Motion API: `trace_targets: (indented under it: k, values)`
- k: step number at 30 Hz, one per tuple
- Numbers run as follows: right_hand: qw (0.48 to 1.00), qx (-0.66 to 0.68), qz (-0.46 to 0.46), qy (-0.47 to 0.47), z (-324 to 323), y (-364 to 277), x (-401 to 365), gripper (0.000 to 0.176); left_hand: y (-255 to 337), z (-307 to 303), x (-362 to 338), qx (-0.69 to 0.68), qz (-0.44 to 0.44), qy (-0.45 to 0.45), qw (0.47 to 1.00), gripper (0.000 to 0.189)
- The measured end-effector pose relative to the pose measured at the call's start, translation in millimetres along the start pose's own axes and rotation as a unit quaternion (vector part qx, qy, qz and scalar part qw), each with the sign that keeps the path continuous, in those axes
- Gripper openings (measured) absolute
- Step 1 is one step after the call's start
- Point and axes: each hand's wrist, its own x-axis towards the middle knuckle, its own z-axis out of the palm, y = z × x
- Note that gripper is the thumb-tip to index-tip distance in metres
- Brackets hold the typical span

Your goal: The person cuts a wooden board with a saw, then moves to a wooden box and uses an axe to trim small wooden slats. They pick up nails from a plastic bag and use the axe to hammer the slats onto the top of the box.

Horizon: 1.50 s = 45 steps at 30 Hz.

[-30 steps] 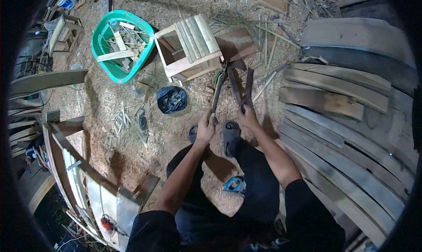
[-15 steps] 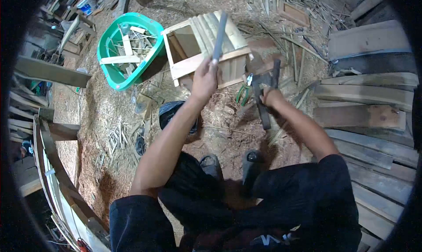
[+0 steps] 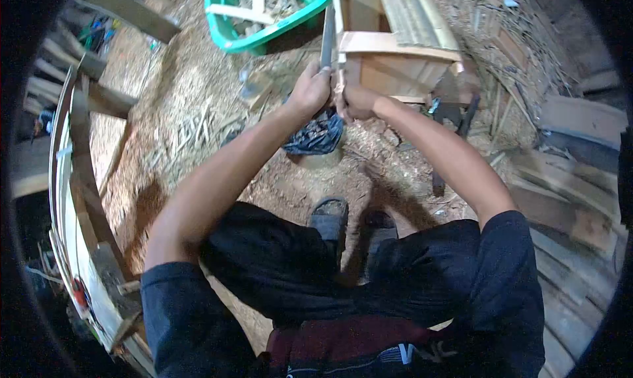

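My left hand (image 3: 311, 92) is closed round the lower end of a long, flat grey blade (image 3: 327, 38), which points away from me along the left side of a small wooden box (image 3: 399, 71). The box has a slatted top and a square opening. At its near left corner, my right hand (image 3: 360, 104) has its fingers curled; what they grip, if anything, is hidden. Below my hands sits a black plastic bag (image 3: 315, 137) with scraps in it. Right of the box lies a dark metal tool (image 3: 461, 117), partly blurred.
A green tub (image 3: 227, 38) of wood offcuts stands beyond my left hand. Stacked boards (image 3: 560, 213) line the right side, and a curved wooden frame (image 3: 82, 200) stands at left. Shavings and sticks cover the ground around my sandals (image 3: 330, 220).
My right hand has left the dark metal tool and come left to the box's near corner. My left hand still holds the blade, now beside the box. The view has shifted.
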Motion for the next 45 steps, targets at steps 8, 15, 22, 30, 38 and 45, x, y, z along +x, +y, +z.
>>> trace_targets:
  k: [8, 15, 22, 30, 38, 45]
  values:
    - [0.998, 0.022, 0.034, 0.058, 60.7, -38.3, 42.8, 0.014, -132.4, -70.2, -23.1, -0.043, 0.012, 0.036, 0.998, 0.012]
    - [0.991, -0.001, -0.086, 0.104, 131.5, 8.3, 64.2, 0.013, -220.9, -81.7, -45.1, 0.091, -0.036, 0.112, 0.989, 0.020]
    - [0.997, -0.023, -0.042, 0.059, 137.4, 12.7, 56.4, 0.029, -228.8, -73.6, -56.2, 0.278, -0.088, 0.094, 0.952, 0.035]
    - [0.993, -0.068, -0.073, 0.068, 133.8, 17.0, 57.7, 0.037, -266.3, -85.6, -48.5, 0.161, -0.029, 0.087, 0.983, 0.029]
    - [0.983, -0.090, -0.129, 0.094, 123.9, 36.2, 65.7, 0.028, -220.9, -106.1, -30.4, 0.230, -0.060, 0.031, 0.971, 0.028]
    - [0.989, 0.043, -0.091, 0.110, 121.6, 35.7, 54.6, 0.020, -249.2, -90.1, -24.2, 0.029, -0.072, 0.088, 0.993, 0.016]
